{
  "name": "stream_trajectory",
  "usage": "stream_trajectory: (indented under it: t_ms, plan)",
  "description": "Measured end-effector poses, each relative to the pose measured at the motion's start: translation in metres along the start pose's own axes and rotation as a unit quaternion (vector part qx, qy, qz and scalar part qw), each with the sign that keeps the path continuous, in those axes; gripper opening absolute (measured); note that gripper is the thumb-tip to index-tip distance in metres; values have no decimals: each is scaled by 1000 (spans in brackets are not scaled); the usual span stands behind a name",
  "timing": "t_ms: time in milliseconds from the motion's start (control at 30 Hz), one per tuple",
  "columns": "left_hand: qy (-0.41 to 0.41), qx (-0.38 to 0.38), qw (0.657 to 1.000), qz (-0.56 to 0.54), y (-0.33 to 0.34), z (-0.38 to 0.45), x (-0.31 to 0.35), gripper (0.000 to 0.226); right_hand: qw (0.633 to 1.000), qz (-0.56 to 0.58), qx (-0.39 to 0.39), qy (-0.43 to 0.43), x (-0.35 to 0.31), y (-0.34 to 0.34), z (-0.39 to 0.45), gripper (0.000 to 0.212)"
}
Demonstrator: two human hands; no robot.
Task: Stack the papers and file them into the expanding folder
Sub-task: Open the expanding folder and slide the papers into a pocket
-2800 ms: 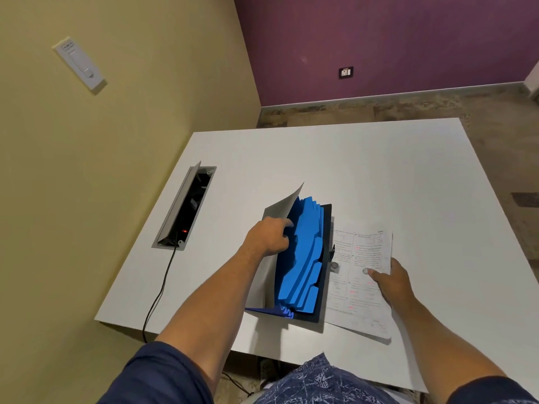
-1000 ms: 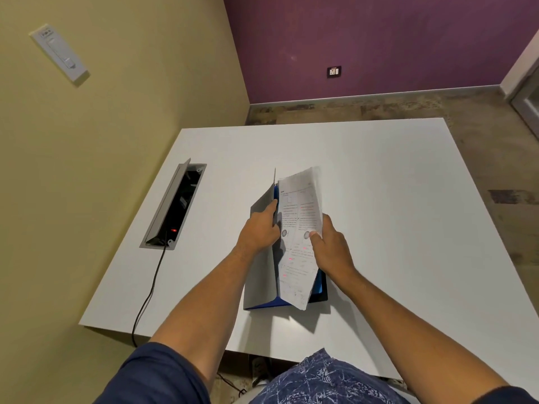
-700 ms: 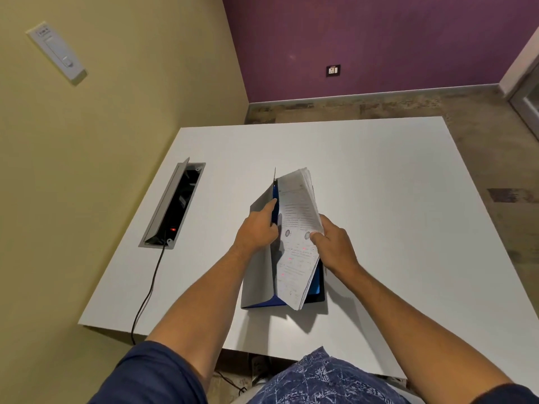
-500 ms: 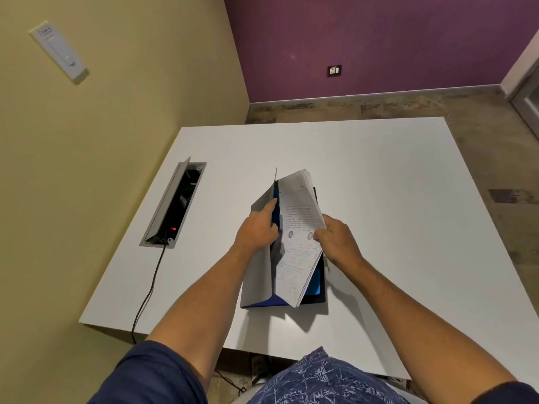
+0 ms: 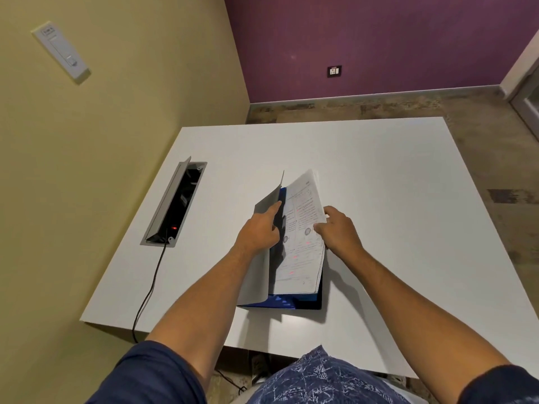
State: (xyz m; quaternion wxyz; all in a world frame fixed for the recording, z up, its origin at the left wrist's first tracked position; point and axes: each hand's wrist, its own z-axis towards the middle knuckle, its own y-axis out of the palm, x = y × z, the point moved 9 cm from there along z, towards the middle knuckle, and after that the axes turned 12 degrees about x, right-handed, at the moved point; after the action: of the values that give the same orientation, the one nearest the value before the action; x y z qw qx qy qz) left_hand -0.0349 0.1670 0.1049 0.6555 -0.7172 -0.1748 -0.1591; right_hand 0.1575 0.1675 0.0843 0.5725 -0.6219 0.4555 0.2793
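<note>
A blue expanding folder (image 5: 280, 303) lies near the front edge of the white table (image 5: 393, 199). Its grey front cover (image 5: 256, 272) stands lifted to the left, and my left hand (image 5: 259, 233) holds that cover up by its edge. A stack of printed papers (image 5: 302, 249) stands tilted inside the folder's opening, its lower edge down among the pockets. My right hand (image 5: 338, 231) grips the stack on its right edge. The blue dividers are mostly hidden behind the papers.
An open cable box (image 5: 176, 204) is set into the table at the left, with a black cord (image 5: 145, 293) running off the front edge. A yellow wall stands close on the left. Floor lies beyond the table's far and right edges.
The paper stack has dropped lower into the folder and leans more to the right. My right hand moved with it. My left hand keeps the cover lifted.
</note>
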Motion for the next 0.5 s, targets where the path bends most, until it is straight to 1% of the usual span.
stream_trajectory:
  t_ms: [133, 233, 333, 433, 500]
  plan:
    - [1, 13, 1000, -14, -2, 0, -1, 67, 999, -4, 19, -51, -3, 11, -6, 37]
    - [-1, 25, 999, -26, -4, 0, -2, 63, 999, 2, 15, -51, 0, 20, -10, 45]
    - [-10, 32, 999, -38, -6, -1, -5, 61, 999, 31, -17, -33, 6, 30, -14, 54]
    - [-12, 34, 998, -44, -6, 0, -6, 62, 997, 48, -57, -18, 13, 41, -18, 54]
    - [-14, 36, 998, -44, -6, 0, -7, 64, 997, 31, -66, -21, 16, 45, -18, 53]
